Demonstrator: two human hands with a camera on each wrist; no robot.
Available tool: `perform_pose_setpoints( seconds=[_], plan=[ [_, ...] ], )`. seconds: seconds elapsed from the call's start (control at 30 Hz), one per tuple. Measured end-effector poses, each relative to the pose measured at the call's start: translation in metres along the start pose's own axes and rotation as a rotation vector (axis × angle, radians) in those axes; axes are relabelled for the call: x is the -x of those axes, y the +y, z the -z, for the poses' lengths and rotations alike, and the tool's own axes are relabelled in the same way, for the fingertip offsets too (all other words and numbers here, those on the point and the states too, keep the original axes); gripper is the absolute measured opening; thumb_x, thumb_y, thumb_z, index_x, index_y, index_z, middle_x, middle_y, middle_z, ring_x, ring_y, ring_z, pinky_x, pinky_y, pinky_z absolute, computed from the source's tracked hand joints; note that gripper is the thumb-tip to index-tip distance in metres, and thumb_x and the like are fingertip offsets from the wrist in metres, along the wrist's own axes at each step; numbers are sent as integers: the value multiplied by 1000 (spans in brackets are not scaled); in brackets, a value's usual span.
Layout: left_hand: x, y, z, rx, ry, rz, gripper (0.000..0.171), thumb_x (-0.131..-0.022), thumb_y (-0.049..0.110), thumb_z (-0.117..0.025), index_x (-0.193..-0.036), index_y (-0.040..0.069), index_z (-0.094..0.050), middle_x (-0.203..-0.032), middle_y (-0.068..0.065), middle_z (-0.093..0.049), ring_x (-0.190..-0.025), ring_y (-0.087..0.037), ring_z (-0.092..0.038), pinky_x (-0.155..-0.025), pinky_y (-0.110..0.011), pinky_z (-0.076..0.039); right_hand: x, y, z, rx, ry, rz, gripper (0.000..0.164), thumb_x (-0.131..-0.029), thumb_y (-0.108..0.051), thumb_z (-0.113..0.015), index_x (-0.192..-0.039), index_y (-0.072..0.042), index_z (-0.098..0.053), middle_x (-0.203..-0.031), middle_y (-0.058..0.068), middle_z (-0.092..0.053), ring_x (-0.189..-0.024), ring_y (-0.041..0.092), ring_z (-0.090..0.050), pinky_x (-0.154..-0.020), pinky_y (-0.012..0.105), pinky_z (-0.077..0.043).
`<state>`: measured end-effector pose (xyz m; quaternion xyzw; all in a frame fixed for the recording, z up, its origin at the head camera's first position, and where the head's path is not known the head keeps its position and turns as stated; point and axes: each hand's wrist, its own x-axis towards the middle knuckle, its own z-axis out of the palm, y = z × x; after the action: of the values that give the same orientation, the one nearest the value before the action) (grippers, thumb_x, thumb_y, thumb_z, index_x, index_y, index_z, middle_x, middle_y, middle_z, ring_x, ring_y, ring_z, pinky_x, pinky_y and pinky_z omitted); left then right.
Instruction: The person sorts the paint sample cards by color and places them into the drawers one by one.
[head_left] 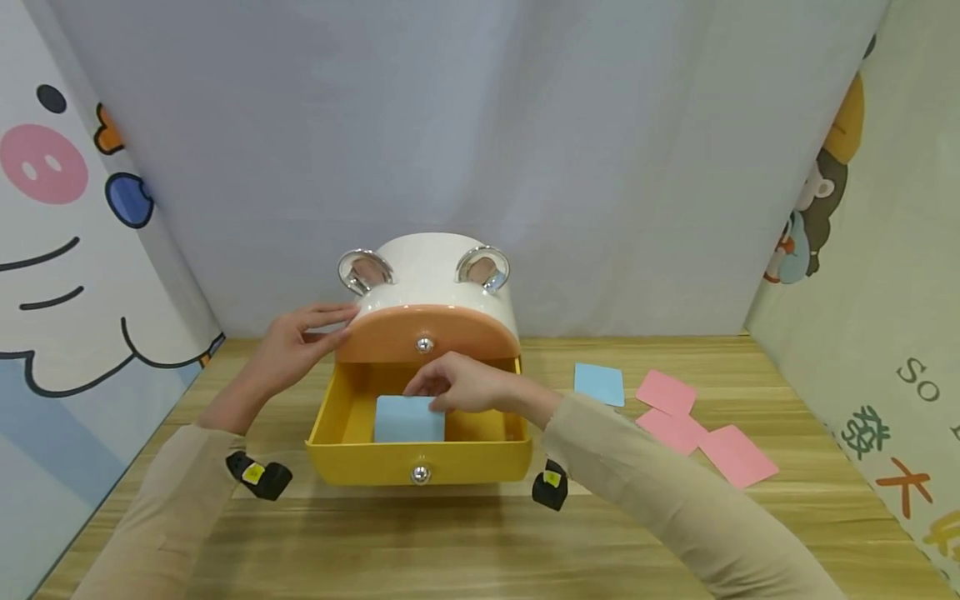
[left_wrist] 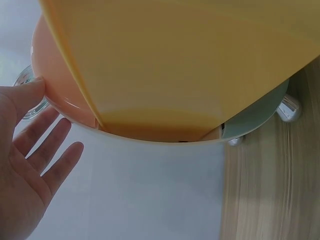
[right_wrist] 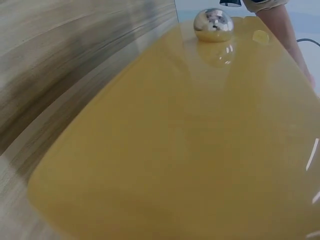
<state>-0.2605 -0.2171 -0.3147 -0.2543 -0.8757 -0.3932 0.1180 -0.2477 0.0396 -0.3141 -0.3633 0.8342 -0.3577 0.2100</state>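
An animal-shaped storage box point(head_left: 437, 271) has a white rounded top, two silvery ears and an orange upper front. Its yellow drawer point(head_left: 360, 465) is pulled out towards me. Inside the drawer is a light-blue square card point(head_left: 405, 421). My right hand point(head_left: 468, 383) reaches over the drawer and pinches this card near its upper right edge, thumb in front. My left hand point(head_left: 296, 342) steadies the box's left side; the left wrist view has the thumb on the orange front's edge and the other fingers point(left_wrist: 62, 162) spread loosely. The right wrist view has only the drawer's front, not the hand.
On the wooden table point(head_left: 600, 533), right of the box, lie another blue card point(head_left: 599, 384) and several pink cards, among them an overlapping one point(head_left: 666, 393) and one nearer me point(head_left: 738, 456). A pale curtain point(head_left: 600, 167) hangs behind; printed panels stand on both sides.
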Motion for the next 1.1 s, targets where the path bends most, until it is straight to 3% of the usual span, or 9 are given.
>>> perform_pose_setpoints(
  seconds=[0.27, 0.47, 0.7, 0.93, 1.1],
  plan=[
    [0, 0, -1, 1, -2, -1, 35, -91, 15, -56, -122, 0, -57, -126, -14, -53, -112, -30, -51, -81, -37, -52, 2, 1, -1, -6, -14, -26, 32, -84, 9, -55, -114, 3, -60, -112, 11, -62, -100, 18, -58, -86, 20, -48],
    [0, 0, 0, -5, 3, 2, 35, -90, 15, -57, -122, 0, -57, -126, -14, -53, -113, -30, -50, -81, -36, -52, 7, 2, 6, 35, -6, 32, 32, -83, 4, -60, -114, 5, -59, -113, 16, -61, -103, 26, -57, -85, 18, -48],
    [0, 0, 0, 3, 9, -5, 35, -90, 15, -57, -122, 0, -57, -126, -14, -53, -113, -29, -50, -81, -35, -52, 33, -1, 32, -77, 25, 63, 32, -81, -6, -68, -112, 0, -61, -109, 10, -62, -99, 23, -59, -84, 21, -50],
    [1, 1, 0, 6, 3, 3, 35, -90, 15, -57, -122, 0, -57, -127, -14, -52, -113, -30, -50, -81, -36, -52, 80, 10, 61, -91, 192, 40, 38, -81, -10, -68, -116, 1, -57, -109, 14, -59, -102, 29, -55, -86, 31, -51],
    [2, 2, 0, 0, 6, 13, 35, -90, 16, -57, -122, 1, -57, -126, -14, -53, -112, -31, -50, -81, -35, -52, 126, 40, 69, -37, 373, -72, 45, -80, -13, -69, -119, 2, -53, -109, 14, -57, -101, 27, -52, -86, 34, -51]
  ],
)
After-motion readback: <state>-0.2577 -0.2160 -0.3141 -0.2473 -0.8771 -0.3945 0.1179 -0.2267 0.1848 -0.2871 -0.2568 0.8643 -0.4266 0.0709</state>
